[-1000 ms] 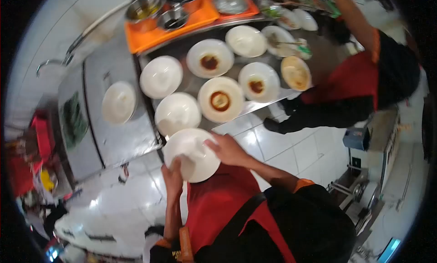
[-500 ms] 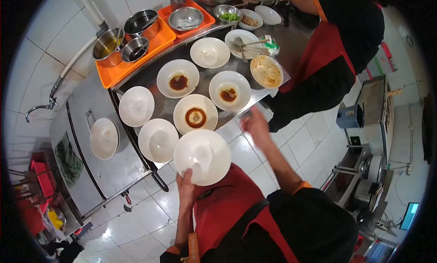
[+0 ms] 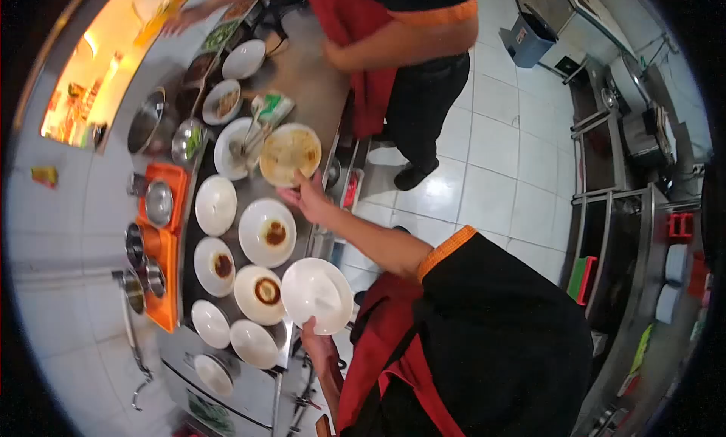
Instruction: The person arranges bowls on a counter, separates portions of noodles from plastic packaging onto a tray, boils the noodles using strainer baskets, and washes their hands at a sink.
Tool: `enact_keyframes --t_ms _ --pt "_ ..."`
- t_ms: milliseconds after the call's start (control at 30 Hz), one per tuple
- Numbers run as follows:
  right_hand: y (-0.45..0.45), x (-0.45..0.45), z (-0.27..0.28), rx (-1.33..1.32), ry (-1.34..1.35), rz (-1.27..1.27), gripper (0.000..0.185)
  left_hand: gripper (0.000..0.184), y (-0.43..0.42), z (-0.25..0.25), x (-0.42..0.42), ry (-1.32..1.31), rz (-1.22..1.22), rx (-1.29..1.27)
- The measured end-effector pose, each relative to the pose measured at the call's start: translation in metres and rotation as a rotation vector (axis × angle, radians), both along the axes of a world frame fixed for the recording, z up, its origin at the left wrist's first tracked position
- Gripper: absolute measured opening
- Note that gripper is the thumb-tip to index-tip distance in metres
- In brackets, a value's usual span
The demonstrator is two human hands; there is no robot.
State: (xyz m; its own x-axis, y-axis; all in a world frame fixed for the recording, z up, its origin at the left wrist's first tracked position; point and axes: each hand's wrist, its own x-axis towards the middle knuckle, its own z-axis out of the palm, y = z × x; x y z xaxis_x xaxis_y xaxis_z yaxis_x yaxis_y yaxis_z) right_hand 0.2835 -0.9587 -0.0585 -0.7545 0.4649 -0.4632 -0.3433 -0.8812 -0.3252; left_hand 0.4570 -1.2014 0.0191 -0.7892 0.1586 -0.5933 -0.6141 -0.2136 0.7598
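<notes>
My left hand (image 3: 321,346) grips the rim of a white bowl (image 3: 318,295), held tilted at the table's front edge. With thumb over the rim, my right hand (image 3: 308,198) holds a bowl with orange-brown smears (image 3: 290,153). Beside that is a white bowl with spoons (image 3: 233,150) in it. Dark brown sauce sits in three nearby bowls: one in the middle (image 3: 266,235), one behind it (image 3: 214,267) and one closer to my left hand (image 3: 259,295). Another white bowl (image 3: 216,204) holds little that I can make out.
More white bowls (image 3: 210,323) stand at the table's near end. Orange trays (image 3: 168,286) with metal pots line the wall side. A co-worker in a red apron (image 3: 363,51) stands at the far end, one arm stretched toward a lit window (image 3: 98,66).
My view has turned right. My right hand has moved from beside the table to the smeared bowl and taken hold of its rim. My left hand still holds the white bowl.
</notes>
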Motion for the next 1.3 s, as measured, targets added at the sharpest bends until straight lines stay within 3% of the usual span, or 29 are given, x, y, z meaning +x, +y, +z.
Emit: enact_keyframes --t_ms 167,300,367,633,667,767,900,1033,1067,1100,1133,1167,1200,1233,1267,1300 --pt "0.033 0.007 -0.009 0.066 -0.07 0.036 0.042 0.042 0.054 -0.02 -0.016 -0.011 -0.036 0.009" --pt "0.087 0.009 -0.025 0.064 -0.053 0.186 0.043 0.055 0.117 -0.027 -0.035 0.028 -0.008 0.108" --pt "0.109 0.011 -0.015 0.229 -0.135 0.214 0.036 0.051 0.145 -0.026 -0.052 0.039 -0.03 0.157" --pt "0.159 0.002 -0.002 0.171 -0.128 0.393 0.045 0.044 0.223 -0.064 -0.125 0.176 0.19 0.211" --pt "0.163 0.004 0.0 0.212 -0.03 0.469 0.05 0.044 0.228 -0.067 -0.133 0.175 0.214 0.218" --pt "0.175 -0.005 -0.024 0.247 0.0 0.505 0.06 0.042 0.235 -0.08 -0.151 0.177 0.296 0.178" --pt "0.18 -0.015 -0.019 0.222 -0.116 0.5 0.073 0.042 0.241 -0.081 -0.168 0.186 0.316 0.149" --pt "0.186 -0.018 -0.03 0.254 -0.02 0.477 0.074 0.046 0.24 -0.106 -0.171 0.225 0.197 0.054" --pt "0.193 -0.019 -0.065 0.347 0.069 0.528 0.07 0.048 0.243 -0.064 -0.155 0.092 0.27 -0.005" --pt "0.188 -0.018 -0.054 0.379 0.1 0.514 0.07 0.052 0.223 -0.165 -0.168 0.703 -0.184 -0.496" --pt "0.182 -0.017 -0.045 0.412 0.139 0.49 0.071 0.054 0.238 -0.15 -0.169 0.477 0.043 -0.246" --pt "0.185 -0.022 -0.046 0.339 0.027 0.519 0.067 0.054 0.24 -0.108 -0.166 0.266 0.234 0.159" --pt "0.176 -0.015 -0.037 0.395 -0.09 0.412 0.06 0.049 0.241 -0.079 -0.153 0.196 0.303 0.249" --pt "0.172 -0.01 -0.047 0.341 -0.143 0.306 0.05 0.045 0.233 -0.077 -0.145 0.131 0.213 0.287" --pt "0.164 -0.001 -0.03 0.404 -0.29 0.258 0.047 0.041 0.226 -0.11 -0.141 0.145 0.201 0.35" --pt "0.149 0.01 -0.01 0.46 -0.44 0.206 0.045 0.04 0.222 -0.083 -0.129 0.094 0.191 0.279"
